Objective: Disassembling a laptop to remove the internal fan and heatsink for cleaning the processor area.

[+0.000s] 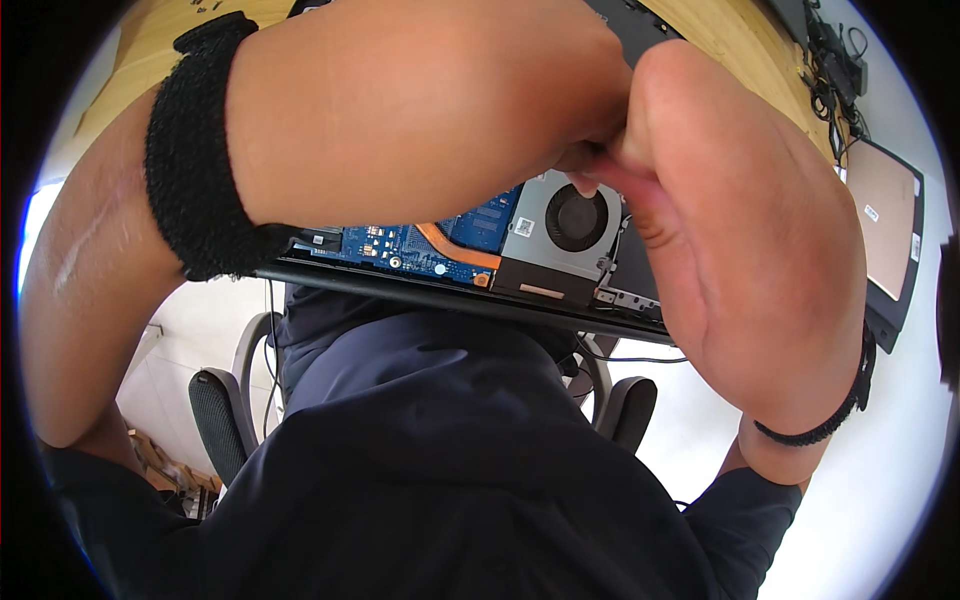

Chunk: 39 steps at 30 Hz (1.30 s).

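Note:
An opened laptop base (470,290) lies across the near side of the table, its inside exposed. In it I see a blue circuit board (455,235), a copper heat pipe (452,248) and a silver cooling fan (577,218) with a dark round rotor. My left hand (555,85) and my right hand (685,140) meet just above the fan's far edge. The right fingers curl inward in a pinch. Of the left hand mainly the back shows, with a bent fingertip over the fan. Whatever the fingers hold is hidden between the hands.
A gold-coloured flat device (885,215) lies at the right on a dark one. Black cables and an adapter (845,70) lie at the far right. Small loose pieces (205,6) are on the wooden table (150,50) at far left. Below are chair armrests (225,420).

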Motion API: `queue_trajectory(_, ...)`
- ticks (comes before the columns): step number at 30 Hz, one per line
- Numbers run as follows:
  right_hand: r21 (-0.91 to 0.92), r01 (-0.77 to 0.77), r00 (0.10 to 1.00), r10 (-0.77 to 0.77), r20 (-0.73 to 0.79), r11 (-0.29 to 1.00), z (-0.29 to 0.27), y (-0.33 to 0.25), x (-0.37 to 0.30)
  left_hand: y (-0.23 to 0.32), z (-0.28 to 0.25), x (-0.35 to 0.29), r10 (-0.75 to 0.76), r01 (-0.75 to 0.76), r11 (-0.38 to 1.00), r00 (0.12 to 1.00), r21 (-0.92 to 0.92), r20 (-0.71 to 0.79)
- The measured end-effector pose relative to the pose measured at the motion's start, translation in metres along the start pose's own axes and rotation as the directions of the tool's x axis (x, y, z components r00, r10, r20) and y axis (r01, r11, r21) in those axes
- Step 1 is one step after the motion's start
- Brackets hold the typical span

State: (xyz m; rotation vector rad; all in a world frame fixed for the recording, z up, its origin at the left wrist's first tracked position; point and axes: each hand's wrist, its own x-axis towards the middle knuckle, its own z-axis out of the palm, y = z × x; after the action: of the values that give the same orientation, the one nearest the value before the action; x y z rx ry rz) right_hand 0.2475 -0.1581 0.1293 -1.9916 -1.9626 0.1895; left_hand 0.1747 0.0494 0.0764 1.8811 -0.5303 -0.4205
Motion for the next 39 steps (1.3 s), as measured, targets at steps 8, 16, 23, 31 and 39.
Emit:
queue_trajectory(8,0.016,0.009,1.0,-0.009,0.008,1.0,-0.003,0.004,-0.001,0.01,-0.007,0.007,-0.138,0.145,0.979,0.989,-0.145,0.058)
queue_trajectory(16,0.045,0.039,0.998,-0.041,0.053,0.998,0.004,0.012,-0.003,0.003,0.013,-0.01,-0.106,0.082,0.975,0.989,-0.207,-0.107)
queue_trajectory(23,0.177,0.095,0.978,-0.125,0.169,0.98,-0.006,0.021,0.003,0.012,0.022,-0.013,-0.028,0.048,0.995,0.978,0.093,-0.206)
queue_trajectory(31,0.127,-0.083,0.99,0.097,-0.105,0.988,0.012,0.004,0.005,0.022,0.007,-0.021,-0.064,0.155,0.918,0.966,0.365,-0.251)
queue_trajectory(39,0.144,0.07,0.994,-0.08,0.067,0.987,-0.004,0.008,0.009,0.019,0.002,-0.002,-0.209,0.196,0.868,0.978,0.456,-0.022)
